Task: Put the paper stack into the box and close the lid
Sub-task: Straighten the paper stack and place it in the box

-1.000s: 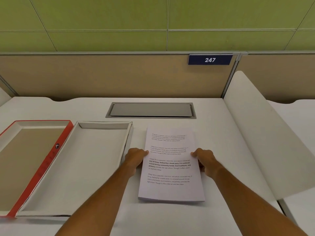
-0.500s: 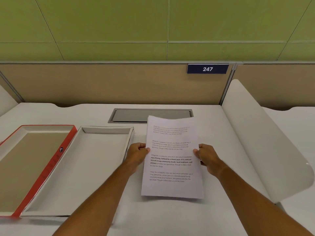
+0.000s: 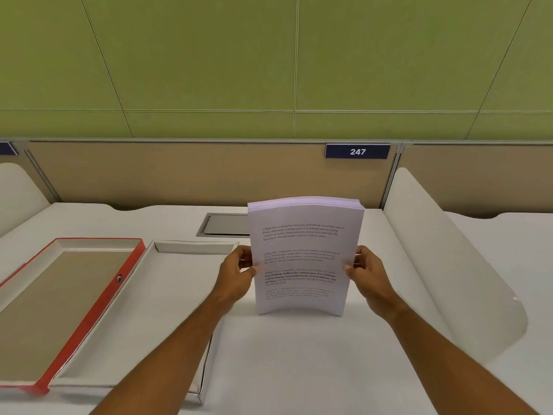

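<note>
A: Start at the left. What lies on the desk (image 3: 299, 369)?

B: Farthest left, the red-edged lid (image 3: 74, 295) lies open side up. Touching its right edge is the white box (image 3: 125, 330), also open side up, with nothing in it.

A: And the hands?

B: The left hand (image 3: 236, 275) is just past the box's right wall, its fingers curled round the left edge of the paper stack (image 3: 302, 256). The stack stands nearly upright between the two hands, printed side towards the camera, bowed a little, its bottom edge on or just above the desk; I cannot tell which. The right hand (image 3: 366, 274) grips the opposite edge at about the same height.

A: Anything further right?

B: A curved white divider (image 3: 449, 265), well clear of the right hand.
</note>
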